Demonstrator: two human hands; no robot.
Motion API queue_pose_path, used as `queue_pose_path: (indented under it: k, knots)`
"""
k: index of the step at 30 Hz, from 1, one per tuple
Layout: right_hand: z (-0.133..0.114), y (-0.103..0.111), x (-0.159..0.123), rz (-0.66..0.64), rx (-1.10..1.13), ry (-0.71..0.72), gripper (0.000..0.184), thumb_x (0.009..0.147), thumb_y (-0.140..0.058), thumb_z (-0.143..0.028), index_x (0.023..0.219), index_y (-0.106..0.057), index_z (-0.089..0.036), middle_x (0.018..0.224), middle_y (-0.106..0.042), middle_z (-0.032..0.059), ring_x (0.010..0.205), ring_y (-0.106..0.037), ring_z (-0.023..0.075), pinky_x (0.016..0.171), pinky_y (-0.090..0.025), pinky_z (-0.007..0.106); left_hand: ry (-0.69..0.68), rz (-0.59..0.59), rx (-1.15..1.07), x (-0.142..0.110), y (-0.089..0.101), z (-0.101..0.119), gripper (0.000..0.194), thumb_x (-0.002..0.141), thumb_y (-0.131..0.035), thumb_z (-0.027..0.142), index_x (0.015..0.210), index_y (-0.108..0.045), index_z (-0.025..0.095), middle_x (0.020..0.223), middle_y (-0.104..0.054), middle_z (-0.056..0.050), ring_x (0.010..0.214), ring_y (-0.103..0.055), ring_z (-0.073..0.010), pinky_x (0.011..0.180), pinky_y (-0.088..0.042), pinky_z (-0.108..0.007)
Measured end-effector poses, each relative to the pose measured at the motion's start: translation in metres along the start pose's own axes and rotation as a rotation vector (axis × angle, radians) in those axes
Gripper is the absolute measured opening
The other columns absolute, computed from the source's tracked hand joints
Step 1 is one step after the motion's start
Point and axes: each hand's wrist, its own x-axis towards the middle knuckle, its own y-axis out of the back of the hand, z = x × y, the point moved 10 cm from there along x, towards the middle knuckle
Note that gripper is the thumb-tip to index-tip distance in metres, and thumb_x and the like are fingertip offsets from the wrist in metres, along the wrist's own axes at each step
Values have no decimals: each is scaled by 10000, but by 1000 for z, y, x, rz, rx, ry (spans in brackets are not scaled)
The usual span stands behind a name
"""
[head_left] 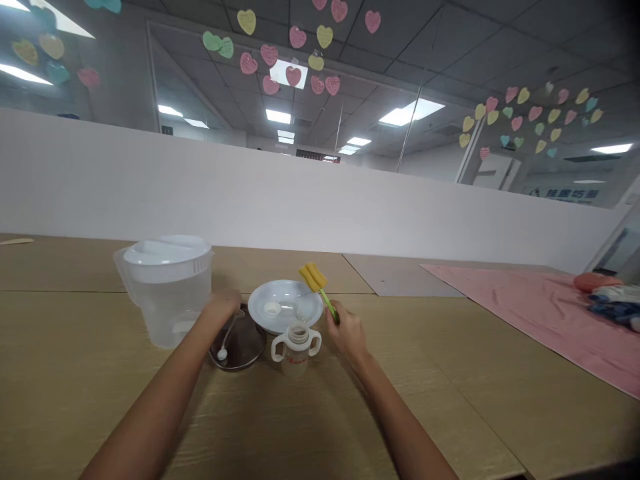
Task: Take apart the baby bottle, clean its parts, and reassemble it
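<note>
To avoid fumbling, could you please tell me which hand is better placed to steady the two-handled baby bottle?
Probably the left: the left hand sits just beside the baby bottle, over a dark lid, while the right hand is occupied gripping a green-handled sponge brush.

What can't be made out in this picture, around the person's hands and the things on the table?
In the head view:
Sponge brush: handle end hidden inside the right hand.
Dark round dish: far rim hidden by the left hand.
Bundle on the pink cloth: cut off by the right edge.
Baby bottle: inside too small to see.
</note>
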Motion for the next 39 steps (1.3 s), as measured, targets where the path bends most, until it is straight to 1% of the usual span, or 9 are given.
queue_pose_path:
  k: [5,8,10,15,22,26,30,36,39]
  knots:
    - [0,-3,0,-17,-19,2,325,873,-354,-316,1000,-603,-150,662,-650,48,543,-566,140,493,-284,217,-122,7,75,-1,5,53,268,788,-443,191,920,-652,87,991,-645,-206,962,-596,-296,832,-437,-407]
    - [-2,-5,0,-39,-23,25,295,868,-369,-295,984,-601,-152,697,-666,56,577,-588,145,508,-302,214,-302,14,16,-10,-10,96,341,820,-452,217,1146,-541,173,1213,-558,-106,1125,-505,-203,958,-359,-298]
    - [-4,-6,0,-48,-16,51,273,866,-380,-279,972,-599,-156,712,-670,55,599,-599,144,517,-312,210,-361,1,-27,-13,-25,111,346,781,-520,217,1124,-547,181,1190,-572,-97,1120,-506,-212,951,-365,-299]
    - [-5,-5,-1,-7,-8,93,254,867,-386,-264,953,-599,-154,699,-670,54,593,-603,137,513,-327,201,-363,39,-218,-9,-32,107,281,647,-626,134,926,-600,133,961,-617,-114,939,-582,-254,869,-416,-364]
    - [-11,16,-7,208,29,177,294,888,-354,-286,934,-604,-138,640,-648,45,520,-572,118,487,-340,201,-175,290,-819,0,27,74,412,816,-441,238,1223,-435,172,1189,-455,-121,1061,-502,-208,927,-397,-383]
    - [-26,16,-13,223,35,341,296,897,-357,-268,918,-617,-130,633,-643,43,507,-561,100,503,-369,192,-95,228,-1201,-2,34,70,356,858,-373,315,1167,-436,150,1037,-565,-105,887,-595,-155,796,-490,-328]
    - [-28,13,-15,233,11,395,308,906,-356,-243,1009,-611,-104,680,-659,65,561,-590,110,533,-404,191,-92,116,-1410,-10,31,84,363,750,-576,349,1039,-489,146,867,-628,-66,773,-620,-146,773,-499,-320]
    - [-29,16,-18,276,-103,452,321,920,-349,-224,1075,-603,-104,656,-654,55,516,-575,97,502,-400,189,-378,55,-1036,-33,49,122,520,651,-659,357,1132,-521,214,1010,-601,-49,772,-614,-150,705,-488,-276]
    - [-36,18,-22,306,-183,510,325,923,-363,-222,1147,-566,-102,641,-649,46,481,-554,90,476,-382,193,-359,-7,-843,-40,48,126,438,694,-591,466,1019,-581,173,818,-636,-33,586,-593,-134,559,-471,-251]
